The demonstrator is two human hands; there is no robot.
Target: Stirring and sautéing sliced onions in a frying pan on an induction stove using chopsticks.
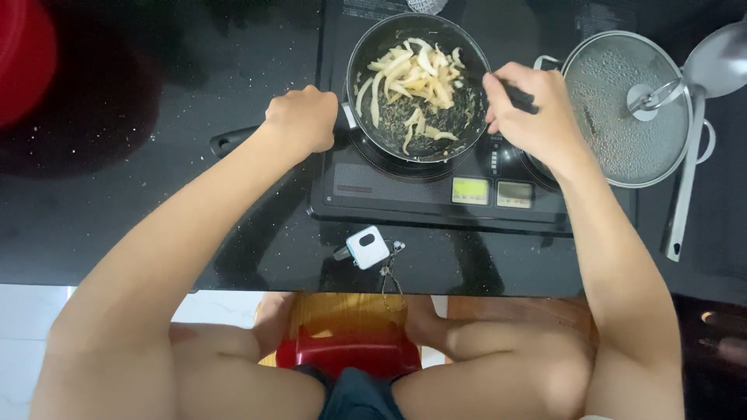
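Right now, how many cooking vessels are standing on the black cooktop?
2. The dark frying pan with pale food strips sits on the left burner, its handle in the left hand. A pot under a steamed glass lid sits right, behind the right hand.

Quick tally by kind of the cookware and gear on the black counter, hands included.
Pans: 1, frying pan with pale strips, handle gripped by left hand
Utensils in hand: 1, dark utensil in right hand
Glass lids: 1
Ladles: 1
Cooktops: 1
White gadgets: 1
Hands: 2
Total: 8
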